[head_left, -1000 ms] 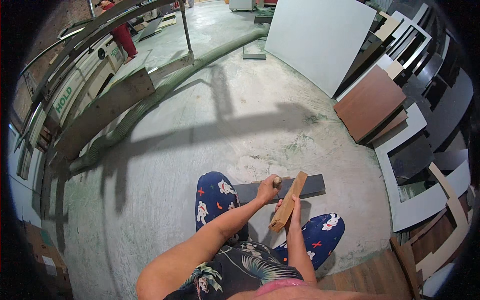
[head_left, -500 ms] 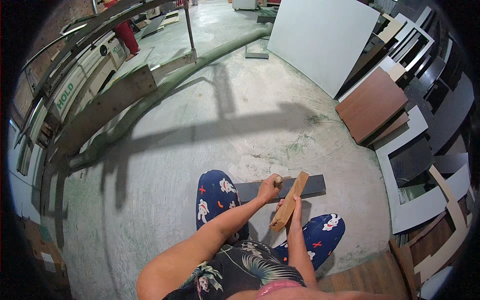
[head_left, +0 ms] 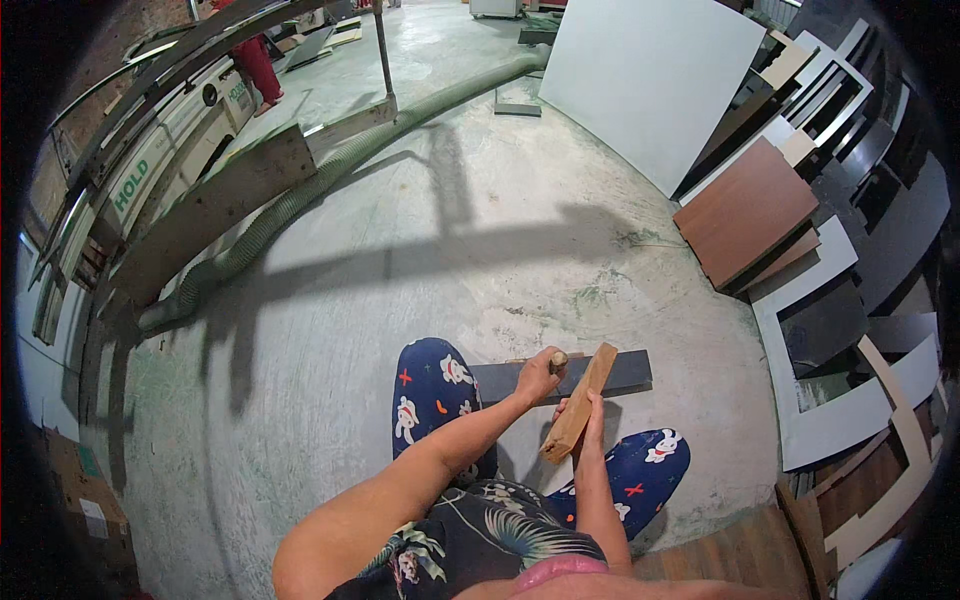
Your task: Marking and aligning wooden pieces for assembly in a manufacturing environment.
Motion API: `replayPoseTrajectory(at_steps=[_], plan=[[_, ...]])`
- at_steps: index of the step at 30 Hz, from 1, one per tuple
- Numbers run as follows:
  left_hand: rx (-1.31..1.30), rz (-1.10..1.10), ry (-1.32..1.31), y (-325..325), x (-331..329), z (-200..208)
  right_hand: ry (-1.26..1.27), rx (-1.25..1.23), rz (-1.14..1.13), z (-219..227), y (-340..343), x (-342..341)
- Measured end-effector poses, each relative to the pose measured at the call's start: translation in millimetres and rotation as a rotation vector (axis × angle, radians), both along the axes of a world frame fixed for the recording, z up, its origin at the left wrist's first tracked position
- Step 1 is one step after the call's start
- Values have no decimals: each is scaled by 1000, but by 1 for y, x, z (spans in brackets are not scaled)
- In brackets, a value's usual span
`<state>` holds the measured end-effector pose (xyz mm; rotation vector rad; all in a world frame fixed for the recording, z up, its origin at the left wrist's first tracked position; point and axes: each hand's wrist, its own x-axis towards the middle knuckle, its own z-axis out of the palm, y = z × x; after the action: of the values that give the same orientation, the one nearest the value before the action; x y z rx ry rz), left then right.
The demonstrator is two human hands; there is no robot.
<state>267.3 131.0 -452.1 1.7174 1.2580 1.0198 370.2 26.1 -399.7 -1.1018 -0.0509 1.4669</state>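
My left hand (head_left: pixel 537 381) is closed around a tool whose round wooden handle end (head_left: pixel 558 361) sticks out above the fist; the rest of it is hidden below the hand. My right hand (head_left: pixel 592 424) grips a light brown wooden block (head_left: pixel 580 405) from its right side, with the thumb along the edge. The block is tilted, its far end up over a dark grey board (head_left: pixel 627 370) that lies flat on the floor between my knees. Both hands are above this board, the left one close to the block's left side.
A ribbed green hose (head_left: pixel 345 160) runs across the floor beside a metal machine frame (head_left: pixel 215 205) at left. At right lean a large white panel (head_left: pixel 650 85), brown boards (head_left: pixel 747 212) and cut-out frames (head_left: pixel 830 430). A person in red trousers (head_left: pixel 258 72) stands far left.
Both hands, the wooden block and the tool keep almost the same place. Only a very slight shift of the whole view shows.
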Motion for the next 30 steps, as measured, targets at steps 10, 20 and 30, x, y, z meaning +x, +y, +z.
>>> replayPoseTrajectory(at_steps=[10,20,30], plan=[[-18,-5,-28,1,-1,-1,-31,28,0,15,-4,-5],[-93,-38,-61,5,-4,-3,-51,-26,29,9,2,-4],[-84,3,-7,3,-1,2,-68,4,2,-1,1,-1]])
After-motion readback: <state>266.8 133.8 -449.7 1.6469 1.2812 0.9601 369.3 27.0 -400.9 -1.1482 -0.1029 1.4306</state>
